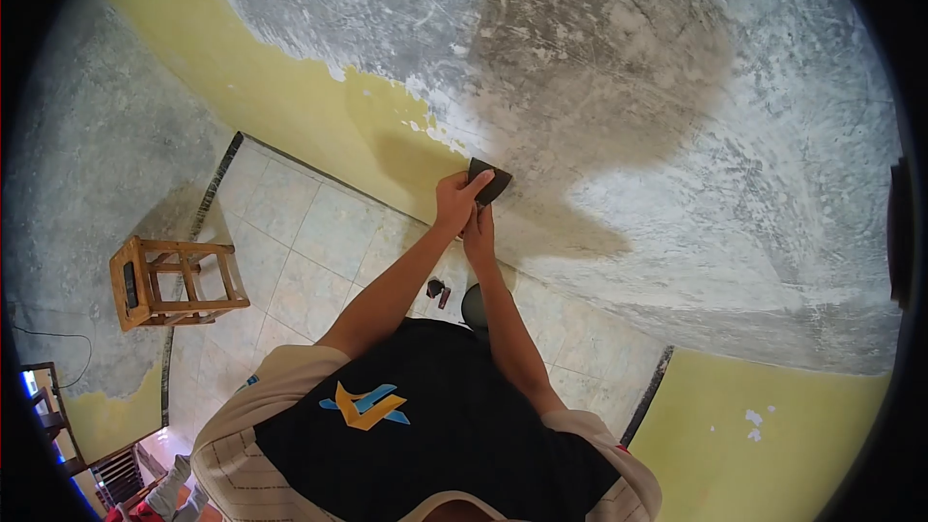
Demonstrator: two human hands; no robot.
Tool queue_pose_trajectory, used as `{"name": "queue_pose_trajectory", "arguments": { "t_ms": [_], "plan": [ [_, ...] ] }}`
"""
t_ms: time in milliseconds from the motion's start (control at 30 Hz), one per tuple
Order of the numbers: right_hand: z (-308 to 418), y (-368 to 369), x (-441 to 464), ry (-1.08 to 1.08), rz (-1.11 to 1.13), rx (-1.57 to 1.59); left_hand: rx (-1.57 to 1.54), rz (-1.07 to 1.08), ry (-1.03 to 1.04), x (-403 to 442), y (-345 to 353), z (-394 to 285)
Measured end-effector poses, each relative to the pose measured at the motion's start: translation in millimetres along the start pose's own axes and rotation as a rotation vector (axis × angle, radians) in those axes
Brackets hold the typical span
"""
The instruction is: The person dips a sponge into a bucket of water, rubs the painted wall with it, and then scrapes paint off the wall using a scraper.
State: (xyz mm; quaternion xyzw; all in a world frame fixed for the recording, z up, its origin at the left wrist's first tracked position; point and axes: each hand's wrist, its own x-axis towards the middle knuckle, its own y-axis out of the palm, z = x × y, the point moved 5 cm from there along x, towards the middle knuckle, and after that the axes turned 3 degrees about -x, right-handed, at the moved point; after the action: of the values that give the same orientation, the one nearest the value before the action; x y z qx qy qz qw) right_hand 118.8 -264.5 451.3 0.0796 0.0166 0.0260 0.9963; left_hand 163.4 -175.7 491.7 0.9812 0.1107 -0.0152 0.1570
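Note:
My left hand [456,201] is closed round a dark, flat, squarish scraper-like blade [495,188], its thumb lying along the face. Just below, my right hand [478,232] is closed at the lower end of the same tool; its fingers are partly hidden. The blade is at the wall, near the ragged border between yellow paint [387,121] and bare grey plaster [619,159]. Whether its edge touches the surface I cannot tell.
A wooden stool [145,285] with a dark object [130,284] on its seat stands at the left. On the tiled floor [319,222], small dark items [440,292] and a dark round object [474,305] lie below my arms. Another person's clothing [174,493] shows at lower left.

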Motion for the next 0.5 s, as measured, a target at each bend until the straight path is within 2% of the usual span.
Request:
{"name": "queue_pose_trajectory", "arguments": {
  "t_ms": [67, 200, 267, 367, 500],
  "plan": [
    [-4.1, -3.1, -2.3, -0.070, 0.040, 0.038, 0.057, -0.011, -0.126, -3.9, -0.4, 4.9],
    [-18.9, -5.6, -18.6, 0.038, 0.035, 0.069, 0.176, -0.033, -0.028, -11.6, -9.5, 19.4],
    [-20.3, -9.3, -21.3, 0.057, 0.054, 0.076, 0.259, -0.031, -0.115, -12.1, -10.5, 29.6],
    [-19.5, -11.6, -7.5, 0.008, -0.038, -0.100, 0.116, -0.024, -0.091, -10.4, -1.0, 9.1],
    [4.2, -3.2, -0.6, -0.038, -0.016, -0.074, 0.047, 0.014, -0.078, -6.2, 6.2, -11.4]
  ]
}}
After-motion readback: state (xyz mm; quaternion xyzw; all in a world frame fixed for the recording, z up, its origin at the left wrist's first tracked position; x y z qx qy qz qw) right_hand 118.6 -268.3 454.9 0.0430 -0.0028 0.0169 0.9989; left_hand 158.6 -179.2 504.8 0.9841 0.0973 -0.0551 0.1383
